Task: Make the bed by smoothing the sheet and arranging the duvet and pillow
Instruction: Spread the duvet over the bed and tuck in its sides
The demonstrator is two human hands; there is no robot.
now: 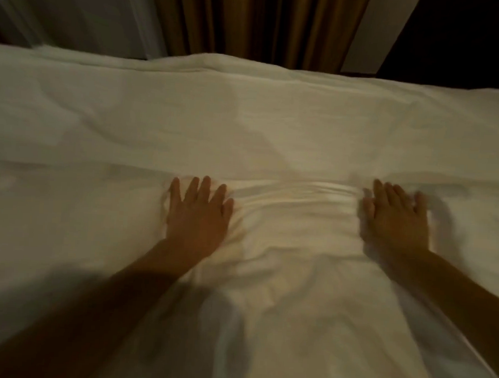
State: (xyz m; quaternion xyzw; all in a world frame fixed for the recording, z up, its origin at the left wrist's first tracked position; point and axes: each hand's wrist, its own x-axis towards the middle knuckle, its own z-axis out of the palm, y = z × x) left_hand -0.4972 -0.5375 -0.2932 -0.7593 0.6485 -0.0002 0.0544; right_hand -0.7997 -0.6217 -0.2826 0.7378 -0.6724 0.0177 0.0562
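Observation:
White bedding (246, 116) covers the whole bed across the view; I cannot tell whether the top layer is sheet or duvet. My left hand (198, 212) lies flat on it, palm down with fingers spread, left of centre. My right hand (394, 219) also lies flat on the fabric, fingers straight, and it is blurred. Between the two hands the cloth bunches into several small horizontal wrinkles (294, 197). A long low fold (56, 164) runs sideways at the level of the fingertips. No pillow is in view.
Beyond the bed's far edge hang a brown curtain (268, 22) and a pale sheer curtain (78, 9). A pale wall strip (378, 30) and a dark area (467, 41) lie at the back right. A thicker rolled edge of bedding (191, 64) runs along the far side.

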